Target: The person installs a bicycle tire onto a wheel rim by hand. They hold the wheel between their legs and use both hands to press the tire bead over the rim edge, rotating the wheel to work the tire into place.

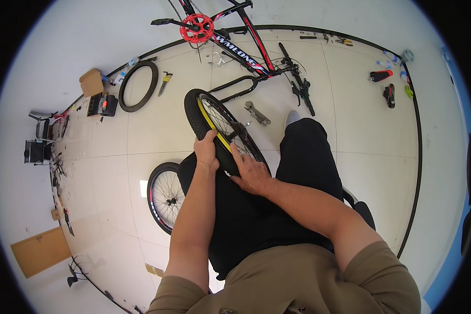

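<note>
Going from the left: a cardboard box (pixel 91 82), then a loose black tyre (pixel 133 109) flat on the floor (pixel 104 172), plus a spare wheel (pixel 171 201) lower down, partly hidden behind the left leg (pixel 187 166). Now the good bit: a spoked wheel (pixel 238 129) with a chunky black tyre (pixel 194 112), tilted up in front of the lap (pixel 246 214), and a yellow strip (pixel 207 116) running along the tyre's inner side. Left hand (pixel 206 150) clamped on that tyre, thumb up right by the yellow. Decent grip imo, so keep it as the anchor and don't squeeze hard enough to roll the tyre over. Right hand (pixel 252 174) a bit further along, fingers stretched out, thumb apart from them, index tip near the lower end of the visible yellow. Can't tell about the pressure there. Looks like seating the strip by feel, at a guess. For that, go in short sections, press with the fingertip rather than the nail, and keep the yellow flat, no twists or folds. Check both edges before moving along, and watch for trapping under the tyre edge. Further right, a grey metal tool (pixel 257 113), best kept off the strip for fear of nicks. Bike frame (pixel 256 42) beyond, then the handlebar (pixel 304 94) and, way over right, a red-and-black piece (pixel 381 76), maybe a saddle.
</note>
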`<control>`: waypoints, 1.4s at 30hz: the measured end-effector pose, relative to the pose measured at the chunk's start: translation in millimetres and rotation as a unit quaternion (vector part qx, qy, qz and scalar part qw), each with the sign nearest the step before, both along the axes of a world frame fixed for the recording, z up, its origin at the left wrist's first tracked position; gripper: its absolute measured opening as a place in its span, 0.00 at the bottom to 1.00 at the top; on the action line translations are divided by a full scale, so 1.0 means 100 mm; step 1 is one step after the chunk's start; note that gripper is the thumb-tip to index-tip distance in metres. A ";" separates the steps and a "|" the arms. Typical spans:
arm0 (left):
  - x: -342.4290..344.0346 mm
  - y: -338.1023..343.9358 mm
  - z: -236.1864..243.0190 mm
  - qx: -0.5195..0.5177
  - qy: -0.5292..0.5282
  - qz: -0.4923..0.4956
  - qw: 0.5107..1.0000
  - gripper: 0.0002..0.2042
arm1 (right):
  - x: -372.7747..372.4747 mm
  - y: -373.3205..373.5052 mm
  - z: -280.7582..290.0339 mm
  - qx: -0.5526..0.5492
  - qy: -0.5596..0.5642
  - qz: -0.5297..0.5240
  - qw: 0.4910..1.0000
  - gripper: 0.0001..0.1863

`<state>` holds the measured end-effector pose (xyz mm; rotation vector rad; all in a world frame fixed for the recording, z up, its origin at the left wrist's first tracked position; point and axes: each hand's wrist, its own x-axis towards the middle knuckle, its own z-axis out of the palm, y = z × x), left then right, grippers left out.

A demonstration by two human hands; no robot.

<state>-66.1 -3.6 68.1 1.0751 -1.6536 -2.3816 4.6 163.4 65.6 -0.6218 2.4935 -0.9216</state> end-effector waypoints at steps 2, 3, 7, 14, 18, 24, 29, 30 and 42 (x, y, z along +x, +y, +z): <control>0.00 -0.03 -0.05 0.005 0.003 -0.002 1.000 0.17 | 0.00 -0.01 0.03 0.003 -0.005 0.001 1.000 0.60; -0.01 -0.03 -0.07 0.008 0.005 -0.004 1.000 0.17 | -0.01 -0.01 0.02 0.004 -0.005 0.000 1.000 0.59; -0.01 -0.05 -0.12 0.009 0.010 -0.007 1.000 0.17 | -0.01 -0.01 0.00 0.005 -0.012 -0.002 1.000 0.59; 0.00 -0.03 -0.06 -0.007 -0.007 0.000 1.000 0.17 | -0.02 -0.03 0.00 0.002 -0.026 -0.003 1.000 0.58; 0.00 -0.01 -0.04 -0.012 -0.001 0.005 1.000 0.17 | -0.02 -0.02 0.04 0.007 -0.028 0.000 1.000 0.58; 0.00 0.00 -0.01 -0.002 0.010 0.009 1.000 0.16 | -0.03 -0.02 0.04 0.010 -0.022 0.004 1.000 0.58; 0.00 -0.01 -0.04 0.000 0.010 0.009 1.000 0.16 | -0.02 -0.01 0.02 0.004 -0.006 0.004 1.000 0.58; 0.00 -0.01 -0.03 0.000 0.009 0.009 1.000 0.16 | -0.01 -0.02 0.01 0.007 0.002 0.001 1.000 0.59; -0.01 -0.02 -0.06 -0.009 -0.001 0.011 1.000 0.14 | -0.01 -0.03 0.01 0.008 0.005 0.002 1.000 0.58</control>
